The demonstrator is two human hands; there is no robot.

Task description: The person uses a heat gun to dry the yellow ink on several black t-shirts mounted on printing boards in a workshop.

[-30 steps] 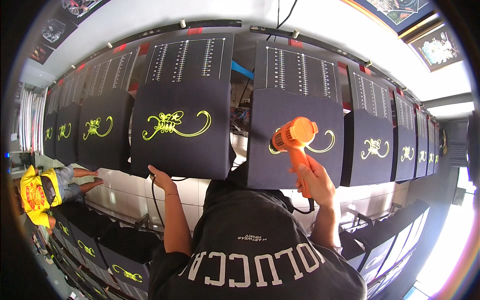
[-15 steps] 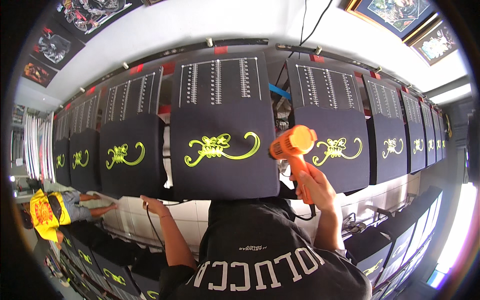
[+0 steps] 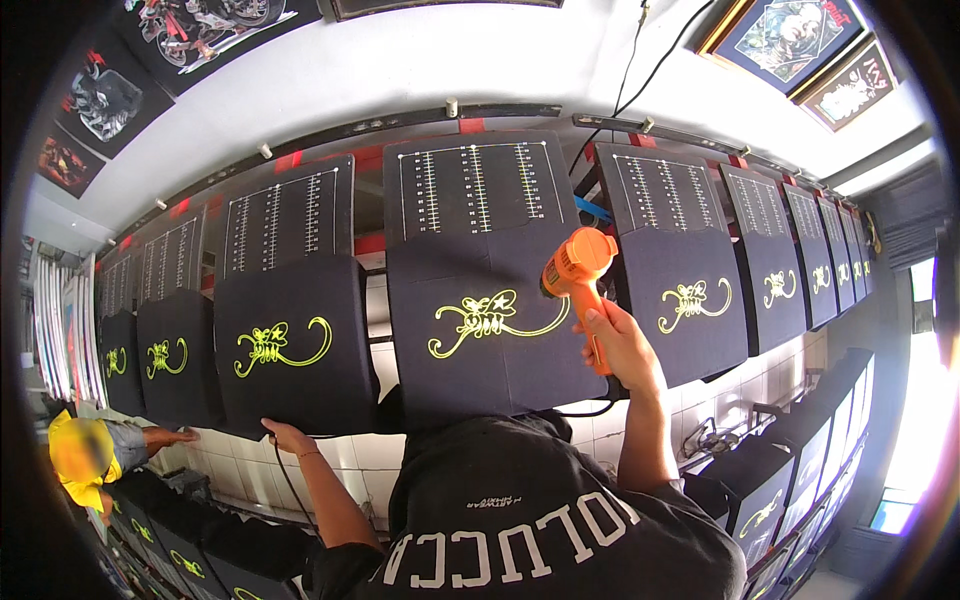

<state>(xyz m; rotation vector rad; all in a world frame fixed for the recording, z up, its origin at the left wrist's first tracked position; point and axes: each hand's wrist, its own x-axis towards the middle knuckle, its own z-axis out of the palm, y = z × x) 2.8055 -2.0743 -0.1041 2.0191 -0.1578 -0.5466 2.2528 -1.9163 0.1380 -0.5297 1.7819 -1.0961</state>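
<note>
Heat gun (image 3: 583, 262): in the head view, its bright orange body is hanging over the upper right part of the middle cloth, its round cap facing up.
Nozzle (image 3: 549, 283): it is looking dark and short, and is pointing down and left toward the curling end of the design; whether it is touching the fabric, I cannot tell.
Handle (image 3: 589, 298): orange like the body, it is slanting down to the right into the palm.
Right hand (image 3: 622, 345): its fingers are wrapping firmly around the handle.
Left hand (image 3: 287, 435): its fingers are curling nearly closed on a thin dark cord (image 3: 286, 478), beside the near edge of the left cloth (image 3: 300, 395); whether they are also pressing that edge, I cannot tell.
Middle cloth (image 3: 480, 378): black and almost smooth, it is covering the near part of a dark board (image 3: 455, 190).
Yellow-green design (image 3: 487, 322): outlined loops, a star and a ribbed middle are spreading into a curl on each side.
Board markings: white ticked lines are running in columns above the fabric.
Neighbouring cloths: similar black pieces with the same design are lining up on both sides.
Co-worker (image 3: 85, 497): a person in yellow is showing at far left.
</note>
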